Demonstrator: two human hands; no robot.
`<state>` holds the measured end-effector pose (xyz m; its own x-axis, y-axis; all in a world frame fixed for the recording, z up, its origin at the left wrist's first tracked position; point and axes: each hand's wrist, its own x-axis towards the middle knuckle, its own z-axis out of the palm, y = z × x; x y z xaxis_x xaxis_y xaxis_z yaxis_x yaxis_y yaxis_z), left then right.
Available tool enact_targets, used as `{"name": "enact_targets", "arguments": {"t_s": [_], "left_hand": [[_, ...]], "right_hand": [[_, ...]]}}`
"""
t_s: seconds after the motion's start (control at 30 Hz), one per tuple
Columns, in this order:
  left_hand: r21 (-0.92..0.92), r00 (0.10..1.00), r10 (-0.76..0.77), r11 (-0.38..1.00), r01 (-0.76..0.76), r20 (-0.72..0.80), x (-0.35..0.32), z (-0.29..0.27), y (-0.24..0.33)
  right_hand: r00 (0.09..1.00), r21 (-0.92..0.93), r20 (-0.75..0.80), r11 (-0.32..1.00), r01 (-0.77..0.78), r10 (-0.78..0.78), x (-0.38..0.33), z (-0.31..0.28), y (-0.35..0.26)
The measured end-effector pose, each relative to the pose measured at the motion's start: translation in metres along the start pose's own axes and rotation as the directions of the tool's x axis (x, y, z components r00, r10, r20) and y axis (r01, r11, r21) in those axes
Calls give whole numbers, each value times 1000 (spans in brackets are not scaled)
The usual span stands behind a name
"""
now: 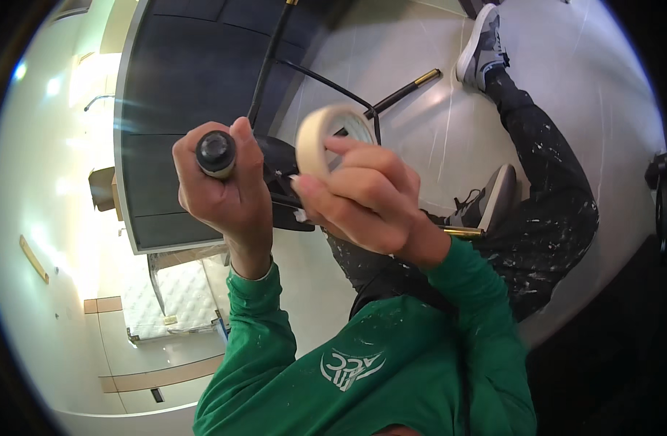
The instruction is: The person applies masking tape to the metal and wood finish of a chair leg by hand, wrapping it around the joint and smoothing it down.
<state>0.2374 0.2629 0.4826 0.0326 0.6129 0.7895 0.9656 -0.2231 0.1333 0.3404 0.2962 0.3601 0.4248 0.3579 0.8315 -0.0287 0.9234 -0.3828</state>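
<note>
My left hand is wrapped round the leg of a chair, whose round black end points up between thumb and fingers. A pale band shows just below that end. In my right hand is a roll of cream masking tape, pinched with a finger through its core. The roll sits just right of my left hand, apart from the leg end. Behind my hands, the upturned chair's other black legs end in gold tips; its seat is mostly hidden.
A dark panelled cabinet stands at the upper left. My outstretched legs, in paint-spotted black trousers, lie on the pale tiled floor at the right. A white quilted mattress lies farther off at lower left.
</note>
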Motion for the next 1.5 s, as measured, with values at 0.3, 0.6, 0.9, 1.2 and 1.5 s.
{"name": "enact_targets", "arguments": {"t_s": [0.3, 0.6, 0.9, 1.2, 1.5], "left_hand": [[-42, 982, -95, 994, 103, 162, 9, -8, 18], [-192, 334, -58, 721, 666, 941, 84, -47, -14], [-510, 704, -70, 639, 576, 707, 57, -41, -16], [-533, 956, 204, 844, -61, 213, 19, -47, -45], [-8, 935, 44, 999, -44, 352, -47, -81, -148]], "right_hand": [[978, -61, 79, 980, -191, 195, -30, -28, -14], [969, -80, 105, 973, -216, 224, -25, -30, -18], [931, -175, 165, 939, -297, 325, -29, -55, -27], [712, -415, 147, 696, -586, 686, -59, -111, -19], [624, -671, 254, 600, -437, 739, -98, -157, 2]]}}
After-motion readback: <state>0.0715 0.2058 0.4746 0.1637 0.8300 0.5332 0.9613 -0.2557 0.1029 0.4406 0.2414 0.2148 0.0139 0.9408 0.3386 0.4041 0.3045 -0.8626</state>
